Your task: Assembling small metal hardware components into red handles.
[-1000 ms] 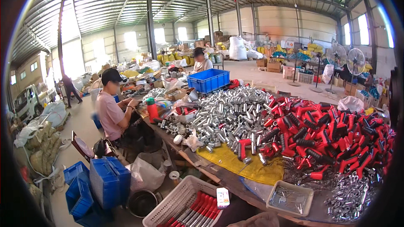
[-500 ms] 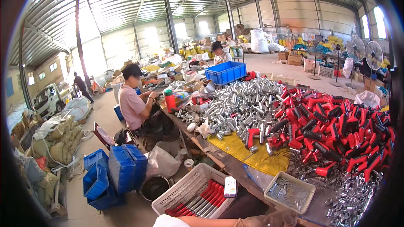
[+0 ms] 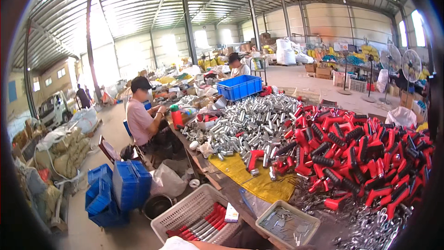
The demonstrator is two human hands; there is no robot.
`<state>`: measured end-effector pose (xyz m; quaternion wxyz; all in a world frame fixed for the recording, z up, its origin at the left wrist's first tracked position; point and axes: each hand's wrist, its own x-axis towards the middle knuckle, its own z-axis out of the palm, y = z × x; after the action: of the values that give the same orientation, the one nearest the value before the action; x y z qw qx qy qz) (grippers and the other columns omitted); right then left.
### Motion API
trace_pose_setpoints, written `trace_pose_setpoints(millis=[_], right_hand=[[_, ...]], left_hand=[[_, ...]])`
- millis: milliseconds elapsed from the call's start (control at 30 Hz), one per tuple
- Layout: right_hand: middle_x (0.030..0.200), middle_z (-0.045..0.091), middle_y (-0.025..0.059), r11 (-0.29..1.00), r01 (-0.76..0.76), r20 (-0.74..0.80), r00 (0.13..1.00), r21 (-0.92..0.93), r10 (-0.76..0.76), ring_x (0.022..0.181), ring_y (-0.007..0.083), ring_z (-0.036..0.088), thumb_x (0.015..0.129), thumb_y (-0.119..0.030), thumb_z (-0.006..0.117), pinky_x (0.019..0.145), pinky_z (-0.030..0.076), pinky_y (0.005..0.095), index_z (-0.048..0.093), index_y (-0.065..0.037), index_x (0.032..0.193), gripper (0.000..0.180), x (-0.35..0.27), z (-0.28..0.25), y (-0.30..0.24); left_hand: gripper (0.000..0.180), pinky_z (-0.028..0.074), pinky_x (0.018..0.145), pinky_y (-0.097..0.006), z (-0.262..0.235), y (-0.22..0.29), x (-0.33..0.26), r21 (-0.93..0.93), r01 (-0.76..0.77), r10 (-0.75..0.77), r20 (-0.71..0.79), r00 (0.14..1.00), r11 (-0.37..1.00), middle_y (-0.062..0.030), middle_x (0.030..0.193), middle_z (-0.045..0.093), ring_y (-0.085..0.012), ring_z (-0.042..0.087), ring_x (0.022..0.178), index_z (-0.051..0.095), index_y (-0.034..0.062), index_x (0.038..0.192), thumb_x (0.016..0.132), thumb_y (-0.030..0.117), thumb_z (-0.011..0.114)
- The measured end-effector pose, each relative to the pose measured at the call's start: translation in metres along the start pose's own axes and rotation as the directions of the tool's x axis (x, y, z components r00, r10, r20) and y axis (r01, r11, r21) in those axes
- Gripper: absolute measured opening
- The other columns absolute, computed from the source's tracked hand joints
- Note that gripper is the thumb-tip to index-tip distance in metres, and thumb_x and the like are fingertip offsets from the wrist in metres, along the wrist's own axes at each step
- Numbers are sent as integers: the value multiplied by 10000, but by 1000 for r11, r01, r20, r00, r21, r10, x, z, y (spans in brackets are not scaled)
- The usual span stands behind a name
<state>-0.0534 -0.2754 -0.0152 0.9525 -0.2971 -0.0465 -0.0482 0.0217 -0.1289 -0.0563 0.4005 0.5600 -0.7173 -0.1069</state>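
- Only a strip of the person's own forearm (image 3: 217, 245), with a white cuff, shows at the lower edge of the head view. Both hands lie outside the picture, so whether they are spread, closed or pinching anything cannot be told.
- Nearest that forearm, on the floor against the bench's near edge, stands a white slotted plastic basket (image 3: 185, 208) holding red-handled metal rods (image 3: 203, 227) laid side by side.
- Just right of it, at the bench's near corner, sits a shallow pale plastic tray (image 3: 309, 217) of small grey metal clips (image 3: 284, 224).
- The clips look light, stiff and slippery, best pinched singly by their edges or scooped. The rods seem rigid and heavier, and the red handle end looks the surest hold.
- Along the bench's right side lies a heap of red plastic handles with black ribbed grips (image 3: 356, 157), and past it a mound of shiny silver metal tubes (image 3: 245, 125) over a yellow sheet (image 3: 259, 180).
- A blue plastic crate (image 3: 240, 86) stands at the far end.
- A seated person in a pink shirt (image 3: 138, 120) works at the bench's left edge.
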Motion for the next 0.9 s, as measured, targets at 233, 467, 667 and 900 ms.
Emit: trace_pose_setpoints(millis=[233, 467, 667, 900], right_hand=[[461, 336, -26, 989, -146, -69, 987, -37, 144, 433, 140, 330, 931, -334, 543, 562, 355, 372, 610, -12, 855, 338, 10, -17, -21], [463, 366, -33, 971, -82, -102, 993, -225, 60, 452, 145, 372, 848, -421, 630, 564, 352, 370, 609, -79, 756, 355, 22, 16, -44], [428, 366, -27, 994, -88, 171, 980, -60, 97, 409, 150, 355, 793, -594, 620, 571, 367, 372, 551, -93, 644, 527, 34, 23, -54], [402, 363, -20, 994, -95, 82, 993, 62, 90, 370, 136, 331, 819, -710, 483, 554, 345, 347, 453, -152, 535, 626, 12, 5, -33]], left_hand=[[125, 506, 802, -430, 11, -12, 15, 140, -59, 76, -116, 990, 988, -97, 908, 657, -277, 625, 888, 667, 105, 924, 826, 161, 612], [202, 524, 754, -395, 0, -2, 31, 126, 214, -207, -63, 976, 969, -109, 850, 668, -262, 648, 838, 664, 99, 1005, 828, 191, 636], [222, 524, 721, -398, 23, -9, 28, 12, 263, -262, -39, 964, 965, -120, 836, 666, -279, 646, 811, 660, 96, 998, 818, 226, 659], [320, 514, 663, -412, 22, -4, 21, 186, 169, -146, -130, 981, 968, -162, 836, 665, -309, 640, 766, 653, 93, 990, 772, 317, 725]])
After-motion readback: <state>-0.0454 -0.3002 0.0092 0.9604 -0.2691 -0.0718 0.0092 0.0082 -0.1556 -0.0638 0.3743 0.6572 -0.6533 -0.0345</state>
